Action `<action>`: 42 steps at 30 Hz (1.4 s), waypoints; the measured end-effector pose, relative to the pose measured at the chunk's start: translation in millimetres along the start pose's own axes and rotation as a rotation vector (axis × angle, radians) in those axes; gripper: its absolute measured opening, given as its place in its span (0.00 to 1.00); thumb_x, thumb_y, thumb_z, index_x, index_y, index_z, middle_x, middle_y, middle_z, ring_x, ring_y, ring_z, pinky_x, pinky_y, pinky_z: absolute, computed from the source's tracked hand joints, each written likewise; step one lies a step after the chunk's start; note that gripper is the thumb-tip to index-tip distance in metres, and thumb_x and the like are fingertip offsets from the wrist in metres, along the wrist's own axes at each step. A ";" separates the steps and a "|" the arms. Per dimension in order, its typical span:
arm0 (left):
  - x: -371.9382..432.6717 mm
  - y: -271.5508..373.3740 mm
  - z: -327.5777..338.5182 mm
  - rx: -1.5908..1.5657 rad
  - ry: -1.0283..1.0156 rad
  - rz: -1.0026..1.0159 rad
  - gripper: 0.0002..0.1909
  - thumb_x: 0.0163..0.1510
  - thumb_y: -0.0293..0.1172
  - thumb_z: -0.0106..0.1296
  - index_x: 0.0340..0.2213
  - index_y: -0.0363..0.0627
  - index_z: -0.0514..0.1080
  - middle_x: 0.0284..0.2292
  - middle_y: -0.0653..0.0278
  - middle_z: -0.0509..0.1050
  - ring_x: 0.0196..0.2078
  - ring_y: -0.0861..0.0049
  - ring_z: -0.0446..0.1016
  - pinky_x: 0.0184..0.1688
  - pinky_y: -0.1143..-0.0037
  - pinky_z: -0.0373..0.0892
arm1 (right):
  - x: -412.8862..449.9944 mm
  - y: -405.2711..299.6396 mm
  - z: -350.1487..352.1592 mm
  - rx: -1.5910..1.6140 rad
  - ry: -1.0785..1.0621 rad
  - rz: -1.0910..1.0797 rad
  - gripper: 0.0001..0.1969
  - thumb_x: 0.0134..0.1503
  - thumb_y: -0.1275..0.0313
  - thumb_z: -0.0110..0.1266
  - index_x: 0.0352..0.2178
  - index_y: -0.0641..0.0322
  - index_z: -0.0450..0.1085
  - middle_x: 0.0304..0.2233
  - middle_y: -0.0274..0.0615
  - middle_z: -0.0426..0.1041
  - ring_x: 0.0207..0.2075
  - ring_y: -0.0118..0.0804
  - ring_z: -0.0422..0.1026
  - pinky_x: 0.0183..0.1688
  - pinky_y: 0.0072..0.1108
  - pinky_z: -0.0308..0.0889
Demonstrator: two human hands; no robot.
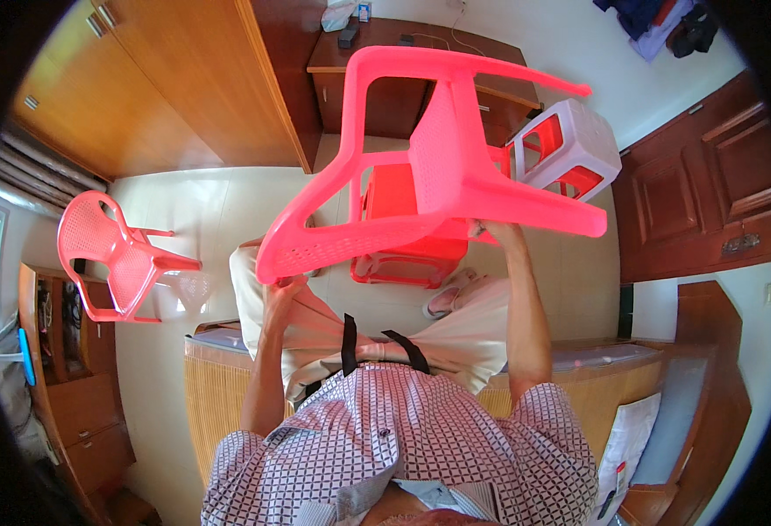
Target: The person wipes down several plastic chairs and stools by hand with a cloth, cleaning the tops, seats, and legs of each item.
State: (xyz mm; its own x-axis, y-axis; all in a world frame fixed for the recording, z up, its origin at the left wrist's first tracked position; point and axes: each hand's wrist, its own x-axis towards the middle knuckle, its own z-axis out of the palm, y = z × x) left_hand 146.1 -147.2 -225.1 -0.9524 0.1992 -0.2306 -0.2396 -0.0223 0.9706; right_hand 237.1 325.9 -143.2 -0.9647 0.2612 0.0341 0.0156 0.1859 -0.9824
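Observation:
A pink plastic armchair [435,144] is held up on its side before me, its legs pointing right. My left hand [285,292] grips the top edge of its perforated backrest at the lower left. My right hand [490,230] is at the underside near the seat and a leg; its fingers are partly hidden by the chair. Beneath the chair, between my feet, red plastic stools [412,260] rest on the floor, partly covered by it.
A second pink armchair [126,263] lies tipped on the tiled floor at left. A white plastic stool [586,151] with red ones stands at right. A dark wooden desk [385,39], wardrobe [182,79] and wooden door [694,177] surround the floor. I sit on a mat-covered bed [221,375].

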 end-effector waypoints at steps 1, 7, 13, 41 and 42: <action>-10.4 22.0 0.2 0.104 -0.007 -0.078 0.29 0.47 0.25 0.66 0.52 0.41 0.71 0.43 0.67 0.76 0.48 0.78 0.72 0.53 0.74 0.68 | 0.3 -3.5 4.1 -0.035 0.027 -0.050 0.10 0.58 0.78 0.53 0.21 0.63 0.71 0.15 0.38 0.72 0.17 0.29 0.73 0.19 0.22 0.67; -30.7 105.7 -10.0 0.204 -0.145 0.205 0.23 0.49 0.33 0.68 0.46 0.37 0.75 0.39 0.66 0.79 0.42 0.80 0.75 0.48 0.75 0.70 | -4.8 -6.7 7.0 0.122 0.090 0.097 0.09 0.57 0.79 0.54 0.22 0.64 0.70 0.15 0.38 0.71 0.17 0.30 0.72 0.17 0.23 0.65; -31.0 141.1 3.1 0.364 -0.089 0.370 0.27 0.53 0.47 0.64 0.42 0.33 0.74 0.34 0.66 0.76 0.36 0.80 0.72 0.42 0.76 0.69 | -73.6 -12.4 21.5 0.031 0.441 0.249 0.08 0.54 0.79 0.60 0.36 0.64 0.71 0.24 0.40 0.75 0.17 0.31 0.72 0.17 0.26 0.66; -11.8 200.3 71.3 0.630 0.076 0.661 0.15 0.65 0.34 0.47 0.42 0.33 0.76 0.30 0.53 0.79 0.31 0.73 0.75 0.35 0.72 0.70 | -107.9 -105.4 -109.6 -1.442 0.969 -0.019 0.11 0.46 0.75 0.63 0.35 0.58 0.75 0.38 0.43 0.70 0.43 0.51 0.71 0.40 0.39 0.72; -10.7 200.5 71.3 0.631 0.082 0.674 0.15 0.66 0.34 0.47 0.42 0.33 0.76 0.31 0.53 0.79 0.31 0.73 0.76 0.36 0.72 0.70 | -106.0 -102.4 -107.4 -1.453 0.983 0.011 0.12 0.46 0.74 0.63 0.35 0.58 0.75 0.38 0.43 0.70 0.43 0.52 0.70 0.40 0.39 0.73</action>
State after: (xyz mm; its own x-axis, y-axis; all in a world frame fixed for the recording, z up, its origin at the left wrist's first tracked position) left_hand 121.7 -84.0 -23.1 -0.8692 0.2674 0.4159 0.4940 0.4345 0.7531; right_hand 366.0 380.9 -26.5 -0.4684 0.5909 0.6569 0.7511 0.6578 -0.0562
